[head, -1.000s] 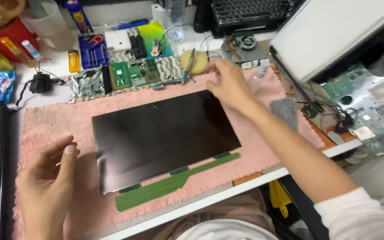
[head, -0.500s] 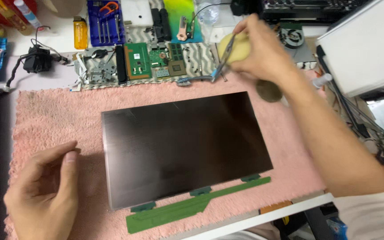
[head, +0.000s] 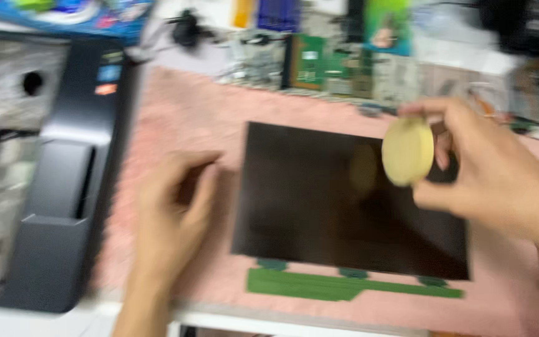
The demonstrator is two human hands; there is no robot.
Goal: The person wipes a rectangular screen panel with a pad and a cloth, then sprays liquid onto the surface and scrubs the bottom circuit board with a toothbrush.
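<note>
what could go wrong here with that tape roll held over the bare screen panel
The right hand holds the tan tape roll right above the dark display panel; if dropped, it might mark the glass. The thin green circuit strip along the panel's near edge lies exposed near the table edge, so a nudge might strain it. The left hand rests on the pink mat beside the panel and may shift it.

One dark screen panel [head: 350, 200]; one pale round tape roll [head: 408, 151]; one pink mat [head: 182, 118]; two hands; one green strip board [head: 350, 286].
</note>
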